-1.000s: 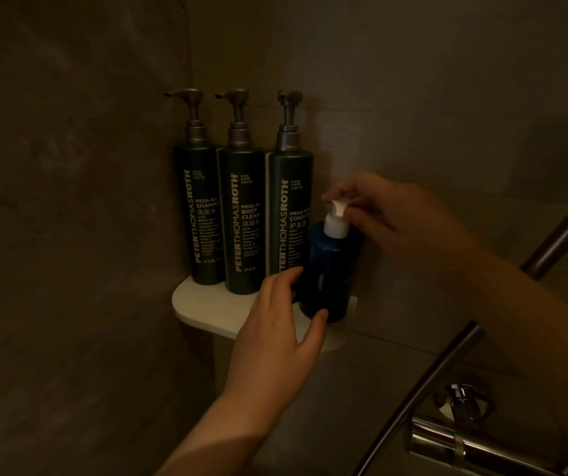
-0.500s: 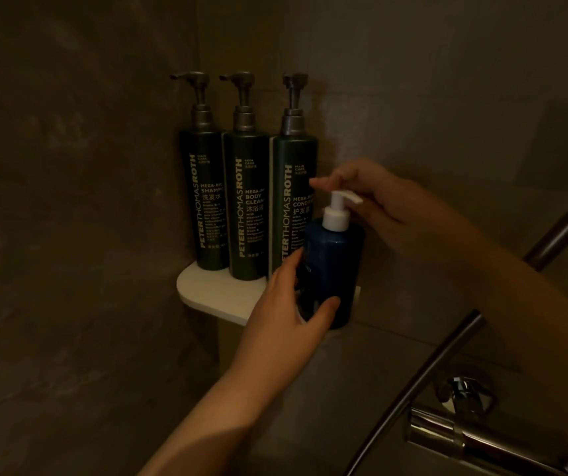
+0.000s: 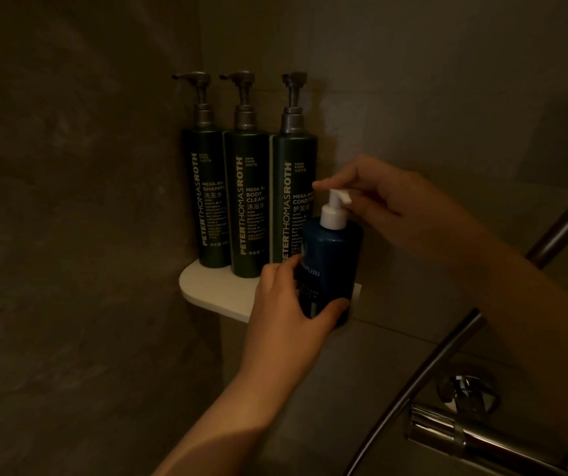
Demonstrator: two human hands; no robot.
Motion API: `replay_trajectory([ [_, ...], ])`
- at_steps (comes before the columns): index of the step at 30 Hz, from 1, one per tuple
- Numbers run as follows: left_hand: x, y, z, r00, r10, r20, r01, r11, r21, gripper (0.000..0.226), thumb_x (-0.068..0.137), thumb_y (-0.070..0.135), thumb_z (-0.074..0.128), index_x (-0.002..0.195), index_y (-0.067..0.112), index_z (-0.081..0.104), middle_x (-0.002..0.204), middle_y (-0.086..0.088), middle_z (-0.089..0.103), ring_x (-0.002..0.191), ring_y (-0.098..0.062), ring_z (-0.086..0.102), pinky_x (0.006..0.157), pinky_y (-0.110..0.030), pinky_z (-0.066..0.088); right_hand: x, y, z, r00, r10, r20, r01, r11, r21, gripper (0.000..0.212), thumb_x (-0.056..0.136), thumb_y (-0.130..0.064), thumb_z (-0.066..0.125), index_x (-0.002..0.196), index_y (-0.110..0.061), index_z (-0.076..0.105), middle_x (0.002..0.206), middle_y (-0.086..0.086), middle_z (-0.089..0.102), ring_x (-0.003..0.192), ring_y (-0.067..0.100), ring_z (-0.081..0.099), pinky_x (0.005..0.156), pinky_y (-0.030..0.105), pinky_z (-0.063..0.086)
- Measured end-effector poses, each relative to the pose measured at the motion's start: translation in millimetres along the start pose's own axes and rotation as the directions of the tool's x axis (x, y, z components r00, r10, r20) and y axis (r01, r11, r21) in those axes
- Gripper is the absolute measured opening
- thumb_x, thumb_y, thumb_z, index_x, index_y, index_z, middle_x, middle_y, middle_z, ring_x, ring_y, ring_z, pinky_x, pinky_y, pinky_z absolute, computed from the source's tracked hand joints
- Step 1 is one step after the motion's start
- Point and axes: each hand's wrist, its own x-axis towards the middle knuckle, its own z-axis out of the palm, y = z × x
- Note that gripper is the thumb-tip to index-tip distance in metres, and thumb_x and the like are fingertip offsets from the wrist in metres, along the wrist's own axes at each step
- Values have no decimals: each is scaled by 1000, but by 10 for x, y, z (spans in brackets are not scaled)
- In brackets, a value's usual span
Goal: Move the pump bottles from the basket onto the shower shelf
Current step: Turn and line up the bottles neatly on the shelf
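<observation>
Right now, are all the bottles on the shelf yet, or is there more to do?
Three tall dark green bottles already stand on the white shelf. The left hand grips the blue bottle there, and the right hand pinches its white pump. Letting go remains. The basket isn't in view.

Blue pump bottle [image 3: 332,266] upright, right end of white shelf [image 3: 213,290].

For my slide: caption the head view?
Both hands set the blue bottle on the shelf.
</observation>
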Motion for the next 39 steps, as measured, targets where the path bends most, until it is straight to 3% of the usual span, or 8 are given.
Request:
replay_trajectory([
  [5, -65, 1, 41, 997, -13, -76, 17, 998, 58, 72, 69, 55, 66, 129, 36, 30, 106, 24, 27, 105, 7, 34, 77, -8, 29, -20, -24, 70, 999, 3, -51, -2, 1000, 20, 17, 95, -17, 48, 106, -28, 56, 118, -20, 62, 111, -8, 55, 89, 16, 47],
  [11, -85, 41, 55, 991, -50, -124, 60, 996, 73, 67, 61, 59, 64, 115, 42, 27, 104, 22, 27, 104, 3, 36, 83, -18, 34, -51, -76, 151, 990, 24, -136, -18, 999, 46, 15, 95, -17, 49, 104, -26, 58, 116, -18, 64, 109, -7, 56, 88, 23, 49],
  [20, -92, 65, 72, 982, -68, -175, 84, 993, 85, 70, 61, 55, 73, 112, 35, 29, 106, 14, 33, 105, -6, 40, 91, -37, 44, -66, -158, 251, 977, 62, -203, -52, 997, 56, 14, 94, -22, 50, 100, -32, 57, 115, -16, 65, 106, -4, 58, 88, 30, 52],
  [27, -140, 80, 81, 983, -58, -174, 70, 995, 67, 73, 64, 52, 73, 118, 35, 27, 111, 13, 33, 110, -6, 38, 95, -39, 42, -79, -179, 272, 972, 78, -221, -74, 997, 25, 17, 94, -23, 49, 107, -27, 59, 114, -20, 63, 103, -8, 57, 86, 20, 51],
  [33, -196, 67, 48, 999, -19, -31, 17, 999, -52, 82, 80, 42, 63, 136, 52, 4, 144, 15, 29, 130, -3, 31, 106, -33, 33, -111, -156, 231, 986, 54, -160, -48, 998, 39, 20, 95, -28, 47, 113, -30, 55, 118, -13, 63, 105, 0, 59, 86, 29, 54],
  [39, -196, 15, 19, 999, 22, -42, -23, 999, -32, 79, 82, 36, 65, 134, 52, 8, 143, 17, 31, 127, 3, 30, 102, -24, 30, -86, -111, 195, 990, 6, -143, 1, 999, 50, 19, 95, -23, 48, 110, -28, 58, 117, -23, 59, 110, -9, 55, 88, 12, 46],
])
